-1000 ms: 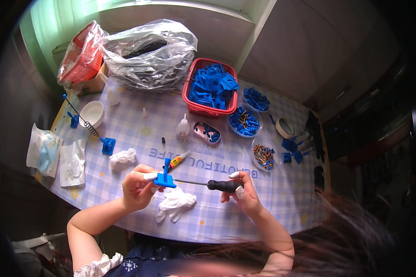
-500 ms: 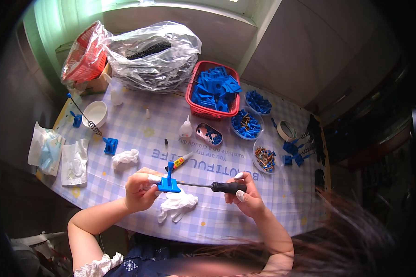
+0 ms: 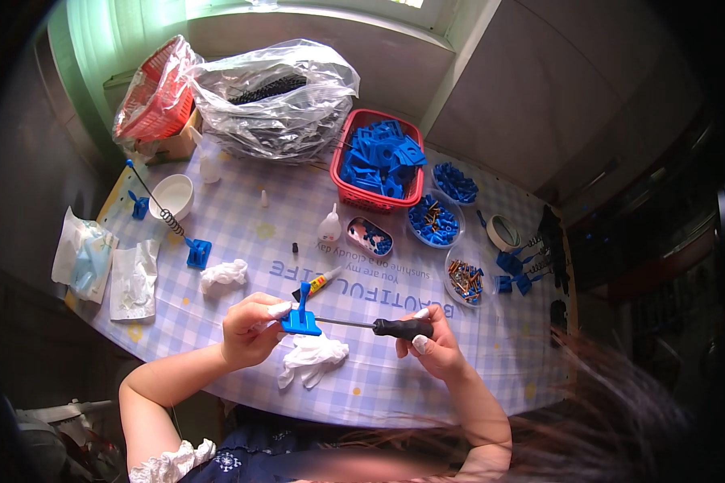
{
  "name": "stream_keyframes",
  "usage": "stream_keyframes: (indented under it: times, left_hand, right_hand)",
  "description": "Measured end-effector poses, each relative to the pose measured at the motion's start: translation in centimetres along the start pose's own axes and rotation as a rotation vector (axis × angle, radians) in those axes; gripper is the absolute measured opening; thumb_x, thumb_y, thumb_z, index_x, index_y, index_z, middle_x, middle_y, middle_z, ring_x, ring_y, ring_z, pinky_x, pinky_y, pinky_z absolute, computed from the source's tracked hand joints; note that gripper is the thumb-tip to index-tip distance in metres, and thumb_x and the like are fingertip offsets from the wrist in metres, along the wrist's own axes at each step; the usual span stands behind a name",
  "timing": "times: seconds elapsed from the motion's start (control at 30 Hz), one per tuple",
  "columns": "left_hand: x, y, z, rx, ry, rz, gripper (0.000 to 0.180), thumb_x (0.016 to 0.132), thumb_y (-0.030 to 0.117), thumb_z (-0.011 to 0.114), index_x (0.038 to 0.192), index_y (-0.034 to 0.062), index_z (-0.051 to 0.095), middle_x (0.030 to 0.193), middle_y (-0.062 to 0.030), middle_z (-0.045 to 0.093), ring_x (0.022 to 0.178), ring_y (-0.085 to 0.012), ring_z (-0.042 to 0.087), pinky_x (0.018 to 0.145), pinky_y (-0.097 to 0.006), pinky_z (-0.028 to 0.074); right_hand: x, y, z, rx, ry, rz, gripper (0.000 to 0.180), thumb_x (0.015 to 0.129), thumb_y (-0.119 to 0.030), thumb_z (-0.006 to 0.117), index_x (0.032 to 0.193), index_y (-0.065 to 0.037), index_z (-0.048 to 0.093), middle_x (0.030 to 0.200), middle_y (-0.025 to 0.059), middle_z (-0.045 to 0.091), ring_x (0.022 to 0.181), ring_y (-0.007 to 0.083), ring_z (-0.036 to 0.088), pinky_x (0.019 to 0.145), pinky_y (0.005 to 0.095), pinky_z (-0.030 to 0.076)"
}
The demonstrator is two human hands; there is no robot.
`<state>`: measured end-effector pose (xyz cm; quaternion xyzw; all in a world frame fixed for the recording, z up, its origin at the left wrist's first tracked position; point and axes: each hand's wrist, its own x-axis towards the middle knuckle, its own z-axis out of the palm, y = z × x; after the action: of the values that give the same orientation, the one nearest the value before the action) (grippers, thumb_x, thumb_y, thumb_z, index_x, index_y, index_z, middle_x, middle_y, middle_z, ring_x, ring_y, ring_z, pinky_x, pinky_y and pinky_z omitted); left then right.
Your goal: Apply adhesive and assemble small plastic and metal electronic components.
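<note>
Pinched in my left hand (image 3: pixel 254 328) is a blue plastic clip-like part (image 3: pixel 301 324) with a flat base and an upright stem. My right hand (image 3: pixel 433 344) grips the black handle of a screwdriver (image 3: pixel 403 328). Its metal shaft runs leftward to the blue part; whether the tip touches a screw is hidden by the part. Below the blue part lies a crumpled white glove (image 3: pixel 314 359) on the checked tablecloth. Just beyond it rests a small yellow and black glue tube (image 3: pixel 317 282).
A red basket of blue parts (image 3: pixel 338 181) stands at the back, near a clear bag of black coils (image 3: pixel 274 121). To the right are bowls of blue pieces (image 3: pixel 435 221) and screws (image 3: pixel 466 278), plus a tape roll (image 3: pixel 503 232). A white bowl (image 3: pixel 171 197) sits at left.
The table and its contents sit slightly further right in the picture, as if the view shifted. My hands keep the same hold on the blue part and the screwdriver.
</note>
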<state>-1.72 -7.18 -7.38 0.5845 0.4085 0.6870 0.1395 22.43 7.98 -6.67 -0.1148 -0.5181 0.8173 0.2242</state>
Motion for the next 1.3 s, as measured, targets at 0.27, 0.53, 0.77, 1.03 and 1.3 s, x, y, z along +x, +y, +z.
stream_keyframes:
  times: [0.27,0.53,0.77,1.03,1.3]
  left_hand:
    - [0.3,0.2,-0.2,0.122,-0.046,0.078,0.022,0.070,-0.007,0.056,0.090,0.0017,0.051,0.084,-0.0130,0.054,0.072,-0.0149,0.054,0.063,-0.023,0.044]
    - [0.6,0.5,0.1,0.118,0.011,0.018,0.021,0.070,-0.007,0.056,0.088,0.0024,0.052,0.079,-0.0115,0.056,0.066,-0.0150,0.055,0.057,-0.023,0.044]
    - [0.3,0.4,0.1,0.119,-0.040,0.084,0.018,0.071,-0.005,0.055,0.088,0.0021,0.052,0.081,-0.0122,0.056,0.067,-0.0146,0.055,0.057,-0.023,0.044]
    - [0.2,0.2,0.1,0.099,-0.035,0.062,0.017,0.071,-0.004,0.055,0.087,0.0022,0.052,0.081,-0.0126,0.056,0.068,-0.0157,0.056,0.059,-0.024,0.045]
    - [0.2,0.2,-0.1,0.139,-0.027,0.080,0.017,0.071,-0.004,0.056,0.086,0.0016,0.052,0.080,-0.0127,0.056,0.068,-0.0155,0.055,0.059,-0.024,0.044]
  right_hand:
    - [-0.5,0.4,-1.3,-0.176,-0.001,0.242,0.035,0.079,-0.030,0.052,0.097,-0.009,0.030,0.085,0.0129,0.050,0.068,0.0177,0.050,0.062,0.0290,0.041]
    - [0.0,0.9,0.1,-0.055,0.020,-0.112,0.033,0.079,-0.027,0.053,0.099,-0.012,0.031,0.099,0.0105,0.040,0.075,0.0188,0.049,0.064,0.0295,0.040]
    - [-0.3,0.6,-0.4,0.032,0.067,0.125,0.032,0.079,-0.022,0.052,0.101,-0.012,0.031,0.098,0.0104,0.040,0.082,0.0203,0.049,0.070,0.0301,0.039]
    - [-0.1,0.9,-1.0,-0.119,-0.022,-0.167,0.035,0.079,-0.015,0.051,0.106,-0.013,0.028,0.105,0.0133,0.038,0.086,0.0218,0.050,0.068,0.0316,0.040]
    - [0.1,0.4,1.0,0.040,0.016,-0.060,0.034,0.079,-0.022,0.051,0.102,-0.013,0.028,0.102,0.0153,0.042,0.081,0.0240,0.052,0.063,0.0293,0.041]
